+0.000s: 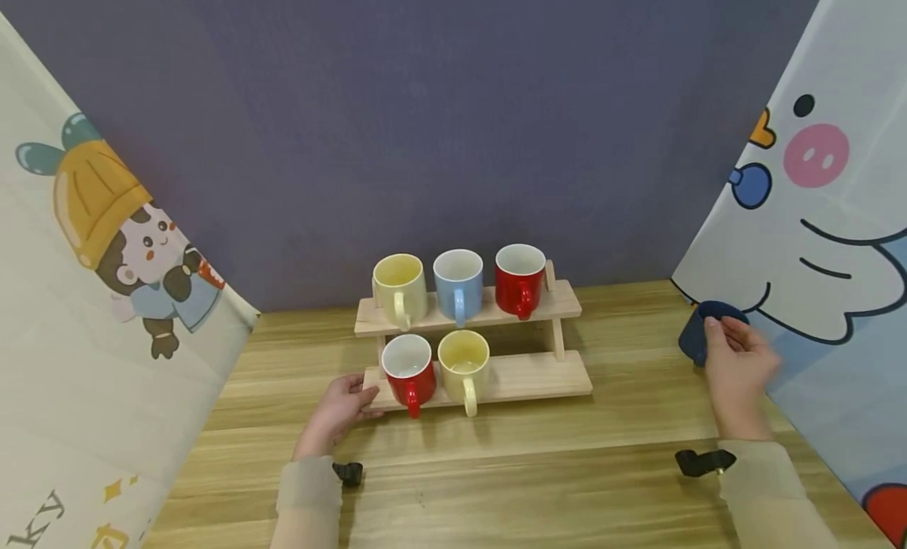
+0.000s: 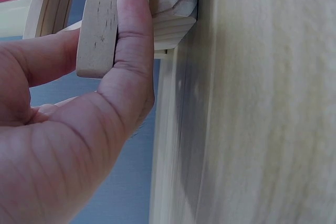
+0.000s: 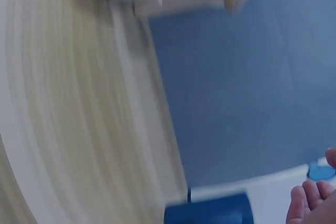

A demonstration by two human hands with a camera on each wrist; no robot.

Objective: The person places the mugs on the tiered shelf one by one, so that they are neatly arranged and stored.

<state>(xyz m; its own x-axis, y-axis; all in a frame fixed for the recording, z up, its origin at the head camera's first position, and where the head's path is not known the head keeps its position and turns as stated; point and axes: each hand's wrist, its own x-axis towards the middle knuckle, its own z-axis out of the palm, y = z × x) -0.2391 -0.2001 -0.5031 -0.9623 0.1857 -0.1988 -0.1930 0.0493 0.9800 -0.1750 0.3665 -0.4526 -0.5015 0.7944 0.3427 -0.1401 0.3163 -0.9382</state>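
Observation:
A two-step wooden display rack (image 1: 538,378) stands at the middle of the table. At the left end of its lower board, my left hand (image 1: 340,411) pinches the wood; the left wrist view shows thumb and fingers on either side of the board (image 2: 97,30). Over to the right, a dark blue mug (image 1: 694,336) is by the printed side panel, partly covered by my right hand (image 1: 740,368) in the head view. The blurred right wrist view shows the mug (image 3: 210,211) apart from the loosely bent fingers (image 3: 302,200).
On the upper step are a pale yellow mug (image 1: 411,301), a light blue mug (image 1: 453,293) and a red mug (image 1: 513,289). Below sit another red mug (image 1: 411,380) and another yellow mug (image 1: 457,372). Printed panels flank the table; a dark wall (image 1: 460,124) stands behind.

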